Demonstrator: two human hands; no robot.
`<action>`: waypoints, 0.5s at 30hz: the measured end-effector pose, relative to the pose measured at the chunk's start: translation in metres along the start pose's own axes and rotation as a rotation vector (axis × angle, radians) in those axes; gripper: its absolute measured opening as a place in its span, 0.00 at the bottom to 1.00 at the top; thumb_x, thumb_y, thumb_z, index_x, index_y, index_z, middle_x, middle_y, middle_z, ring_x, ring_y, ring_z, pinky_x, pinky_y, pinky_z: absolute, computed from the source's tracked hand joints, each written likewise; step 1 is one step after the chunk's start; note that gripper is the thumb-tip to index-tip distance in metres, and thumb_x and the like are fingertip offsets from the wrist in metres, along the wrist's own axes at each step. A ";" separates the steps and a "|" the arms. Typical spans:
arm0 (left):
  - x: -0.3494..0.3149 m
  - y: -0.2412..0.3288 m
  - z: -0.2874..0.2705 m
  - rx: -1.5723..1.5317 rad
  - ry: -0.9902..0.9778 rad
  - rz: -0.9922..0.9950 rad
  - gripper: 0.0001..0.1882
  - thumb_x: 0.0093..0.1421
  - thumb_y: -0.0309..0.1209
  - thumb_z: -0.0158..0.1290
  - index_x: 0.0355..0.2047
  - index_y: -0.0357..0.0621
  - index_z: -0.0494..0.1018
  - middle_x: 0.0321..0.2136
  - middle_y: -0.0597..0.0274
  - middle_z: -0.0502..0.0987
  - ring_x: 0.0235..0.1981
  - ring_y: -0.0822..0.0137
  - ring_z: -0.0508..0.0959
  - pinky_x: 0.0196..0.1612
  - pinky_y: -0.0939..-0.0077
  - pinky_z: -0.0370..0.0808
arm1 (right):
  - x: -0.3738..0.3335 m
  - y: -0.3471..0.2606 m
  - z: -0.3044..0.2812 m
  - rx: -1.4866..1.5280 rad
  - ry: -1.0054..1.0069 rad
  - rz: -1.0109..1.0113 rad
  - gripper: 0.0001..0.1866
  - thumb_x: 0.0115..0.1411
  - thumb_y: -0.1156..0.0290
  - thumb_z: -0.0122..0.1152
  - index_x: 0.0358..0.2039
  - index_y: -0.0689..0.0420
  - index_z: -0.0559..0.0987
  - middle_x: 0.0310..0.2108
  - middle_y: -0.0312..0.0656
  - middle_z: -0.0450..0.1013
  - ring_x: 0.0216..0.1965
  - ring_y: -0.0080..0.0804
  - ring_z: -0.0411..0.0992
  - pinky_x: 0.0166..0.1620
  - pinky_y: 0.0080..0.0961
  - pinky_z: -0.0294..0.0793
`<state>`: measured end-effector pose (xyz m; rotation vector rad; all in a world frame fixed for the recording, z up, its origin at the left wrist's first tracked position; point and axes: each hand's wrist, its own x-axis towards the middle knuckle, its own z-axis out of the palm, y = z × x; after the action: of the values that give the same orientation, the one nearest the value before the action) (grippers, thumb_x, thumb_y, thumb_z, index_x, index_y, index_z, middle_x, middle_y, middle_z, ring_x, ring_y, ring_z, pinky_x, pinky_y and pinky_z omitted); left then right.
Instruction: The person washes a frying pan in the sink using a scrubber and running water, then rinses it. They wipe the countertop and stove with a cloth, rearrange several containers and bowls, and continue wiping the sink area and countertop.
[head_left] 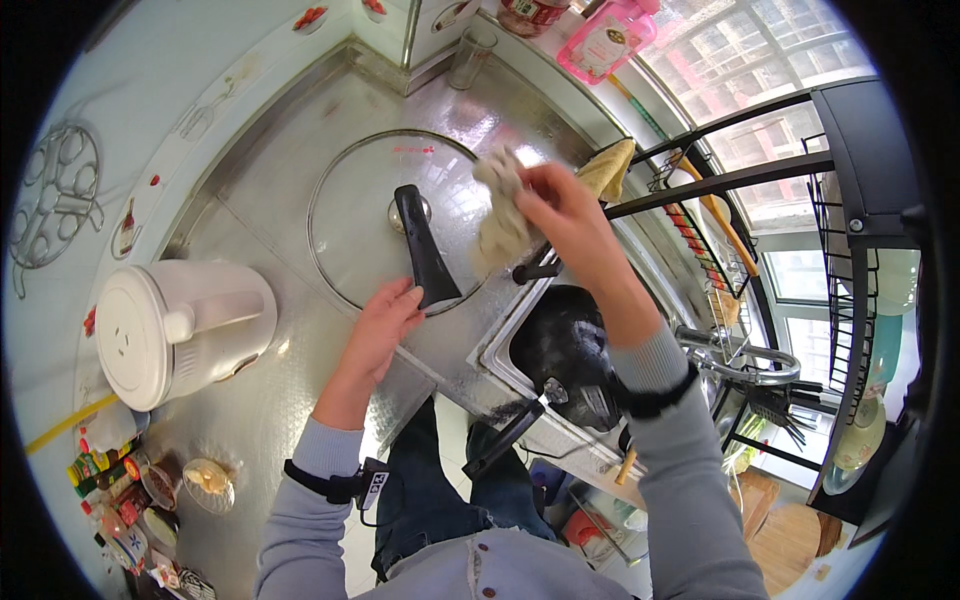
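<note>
A round glass pot lid with a steel rim and a long black handle lies over the metal counter. At its near edge, my left hand grips the lid, thumb and fingers closed by the lower end of the handle. My right hand pinches a crumpled beige cloth, held above the lid's right side. The cloth is smeared by motion. Below my right forearm, a black wok sits in the sink, its long handle pointing toward me.
A white electric kettle stands at the left. Bottles, jars and a small glass dish crowd the lower left. The faucet and a black dish rack are at the right. A drinking glass stands in the far corner.
</note>
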<state>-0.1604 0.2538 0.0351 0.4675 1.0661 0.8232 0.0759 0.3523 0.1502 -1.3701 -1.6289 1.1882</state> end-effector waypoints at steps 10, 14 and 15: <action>0.022 -0.005 0.013 -0.160 -0.106 -0.063 0.17 0.66 0.32 0.47 0.53 0.37 0.66 0.48 0.61 0.73 0.47 0.70 0.74 0.53 0.71 0.72 | 0.197 0.135 -0.001 -1.217 0.267 -0.069 0.12 0.56 0.65 0.51 0.37 0.52 0.80 0.43 0.45 0.71 0.49 0.46 0.68 0.46 0.45 0.72; 0.029 -0.011 0.015 -0.154 -0.103 -0.066 0.17 0.66 0.31 0.47 0.53 0.38 0.66 0.47 0.59 0.74 0.48 0.68 0.74 0.52 0.70 0.73 | 0.203 0.189 -0.032 -1.458 0.030 0.336 0.16 0.61 0.64 0.45 0.40 0.51 0.80 0.51 0.44 0.71 0.53 0.46 0.68 0.48 0.47 0.72; 0.030 -0.012 0.016 -0.147 -0.092 -0.050 0.17 0.66 0.32 0.47 0.52 0.38 0.65 0.47 0.57 0.74 0.47 0.66 0.75 0.51 0.70 0.74 | 0.203 0.197 -0.036 -1.379 0.093 0.289 0.15 0.61 0.65 0.45 0.41 0.54 0.78 0.49 0.49 0.72 0.51 0.51 0.70 0.47 0.47 0.74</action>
<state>-0.1343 0.2709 0.0164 0.3500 0.9217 0.8219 0.1349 0.5632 -0.0323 -2.4373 -2.3019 -0.0881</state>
